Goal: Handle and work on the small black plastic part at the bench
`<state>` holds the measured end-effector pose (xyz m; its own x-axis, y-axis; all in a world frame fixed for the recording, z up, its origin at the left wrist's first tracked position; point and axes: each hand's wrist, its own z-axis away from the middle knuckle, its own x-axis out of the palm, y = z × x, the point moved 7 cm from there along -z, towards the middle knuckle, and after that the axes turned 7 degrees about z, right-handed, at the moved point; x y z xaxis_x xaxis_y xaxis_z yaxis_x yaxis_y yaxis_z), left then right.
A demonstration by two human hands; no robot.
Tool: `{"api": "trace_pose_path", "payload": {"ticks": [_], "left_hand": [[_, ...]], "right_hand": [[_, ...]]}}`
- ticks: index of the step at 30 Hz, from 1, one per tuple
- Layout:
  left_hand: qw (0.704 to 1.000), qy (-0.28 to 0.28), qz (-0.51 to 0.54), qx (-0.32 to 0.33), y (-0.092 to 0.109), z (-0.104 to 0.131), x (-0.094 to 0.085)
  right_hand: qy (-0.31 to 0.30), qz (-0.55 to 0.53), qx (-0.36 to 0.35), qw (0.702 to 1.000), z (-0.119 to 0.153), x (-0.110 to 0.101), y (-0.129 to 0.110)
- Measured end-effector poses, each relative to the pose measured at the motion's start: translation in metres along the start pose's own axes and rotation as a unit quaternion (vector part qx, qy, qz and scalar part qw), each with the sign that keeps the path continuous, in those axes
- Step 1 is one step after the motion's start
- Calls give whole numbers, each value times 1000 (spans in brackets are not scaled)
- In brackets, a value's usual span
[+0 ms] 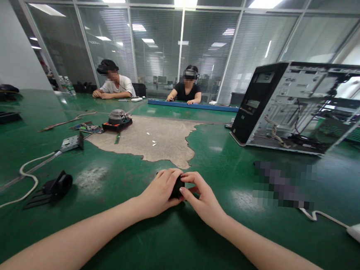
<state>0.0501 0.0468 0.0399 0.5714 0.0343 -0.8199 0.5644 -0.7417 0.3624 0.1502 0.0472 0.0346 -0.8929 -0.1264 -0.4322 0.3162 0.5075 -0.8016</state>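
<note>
Between my two hands is a small black object (178, 188), mostly covered by my fingers, so its kind does not show. My left hand (162, 190) wraps over it from the left, fingers across its top. From the right, my right hand (201, 197) grips its edge, with the thumb and index finger on either side. Both hands are just above or on the green table, in the middle of the view; whether the object touches the surface I cannot tell.
An opened computer case (259, 103) stands at the right. A black bracket part (54, 185) and a white cable (29, 175) lie left. A cooler with a heatsink (118, 119) sits by the bare grey patch (154, 139). Two people sit across the table (122, 238).
</note>
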Motion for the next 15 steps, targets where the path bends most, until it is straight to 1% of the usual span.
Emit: {"api": "trace_pose_path", "payload": {"ticks": [4,7,11,15], "left_hand": [[1000,0,2,-2,0,-1,0],[1000,1,4,-3,0,-1,0],[1000,-1,-2,-1,-1,1,1],[1000,1,-3,1,-1,1,1]], "right_hand": [[-12,-37,50,998,-2,2,6],[-26,-39,67,997,-2,4,9],[-36,-47,54,997,-1,6,7],[-15,-32,18,999,0,1,2]]}}
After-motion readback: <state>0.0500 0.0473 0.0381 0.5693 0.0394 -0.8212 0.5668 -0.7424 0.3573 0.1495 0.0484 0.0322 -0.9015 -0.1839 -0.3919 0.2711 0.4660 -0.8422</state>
